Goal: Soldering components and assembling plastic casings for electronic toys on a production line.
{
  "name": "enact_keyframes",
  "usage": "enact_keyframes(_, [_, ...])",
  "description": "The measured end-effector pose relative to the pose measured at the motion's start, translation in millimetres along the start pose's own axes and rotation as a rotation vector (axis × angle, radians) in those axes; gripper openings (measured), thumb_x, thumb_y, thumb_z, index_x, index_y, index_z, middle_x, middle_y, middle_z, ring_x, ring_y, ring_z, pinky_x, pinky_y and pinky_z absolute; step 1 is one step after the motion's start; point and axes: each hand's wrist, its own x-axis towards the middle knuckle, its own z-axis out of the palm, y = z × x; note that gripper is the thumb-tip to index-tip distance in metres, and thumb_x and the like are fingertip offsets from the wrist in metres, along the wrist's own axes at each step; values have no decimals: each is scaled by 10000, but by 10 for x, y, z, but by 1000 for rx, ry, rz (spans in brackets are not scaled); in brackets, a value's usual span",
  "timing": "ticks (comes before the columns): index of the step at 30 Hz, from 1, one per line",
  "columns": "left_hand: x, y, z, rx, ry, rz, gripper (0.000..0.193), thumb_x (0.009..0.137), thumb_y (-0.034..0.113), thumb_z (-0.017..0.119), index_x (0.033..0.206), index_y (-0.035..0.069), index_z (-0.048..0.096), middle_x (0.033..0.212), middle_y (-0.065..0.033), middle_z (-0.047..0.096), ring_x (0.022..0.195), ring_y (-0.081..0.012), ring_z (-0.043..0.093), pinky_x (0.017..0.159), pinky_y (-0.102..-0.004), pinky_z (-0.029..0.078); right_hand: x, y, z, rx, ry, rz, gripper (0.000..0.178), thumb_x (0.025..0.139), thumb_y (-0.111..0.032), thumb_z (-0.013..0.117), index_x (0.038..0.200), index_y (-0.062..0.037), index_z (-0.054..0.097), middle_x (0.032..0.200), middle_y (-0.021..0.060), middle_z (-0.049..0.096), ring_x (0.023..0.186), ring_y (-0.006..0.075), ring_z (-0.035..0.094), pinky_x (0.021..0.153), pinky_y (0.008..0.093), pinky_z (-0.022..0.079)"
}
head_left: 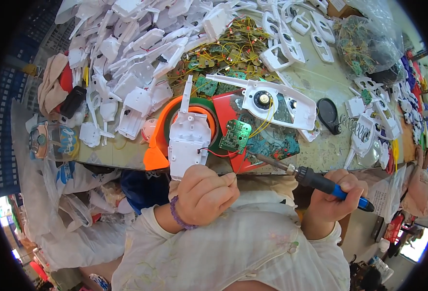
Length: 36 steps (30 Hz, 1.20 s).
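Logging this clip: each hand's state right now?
Left hand: closed; what it pinches, if anything, cannot be told.
Right hand: closed, holding a soldering iron.

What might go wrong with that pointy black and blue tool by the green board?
Two things, perhaps. The tool, a soldering iron, is in the right hand, its tip near the green circuit board. The picture can't show heat, but if hot, a slip might scorch the board or the thin red wire. Also, thin yellow wires link that board to a white casing, so a tug might break one loose.
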Motion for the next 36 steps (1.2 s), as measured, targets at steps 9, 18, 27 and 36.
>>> enact_keyframes(9, [19,5,10,9,16,5,313,600,-78,710,812,77,539,885,-47,623,649,-199,527,531,-304,414,5,9,-9,30,46,33,208,944,-207,469,770,-95,453,698,22,570,424,58,324,405,214,260])
enact_keyframes(18, [27,4,39,12,37,18,299,609,-77,715,797,73,537,856,-53,626,614,-191,529,515,-302,415,6,13,-41,51,79,59,195,933,-201,489,775,-87,472,694,24,562,427,65,326,415,216,260])
enact_keyframes(27, [33,8,23,9,37,23,304,606,-88,716,798,67,539,846,-58,626,610,-190,535,513,-300,421,3,21,-92,17,84,71,230,954,-236,436,788,-77,444,644,20,478,416,82,337,387,221,278])
enact_keyframes(36, [249,174,198,-100,-129,239,262,618,-47,709,825,59,588,907,-80,637,529,-158,519,438,-274,382,334,-139,-427,52,529,353,292,950,-302,491,730,-110,483,458,-39,374,341,35,294,317,198,235])
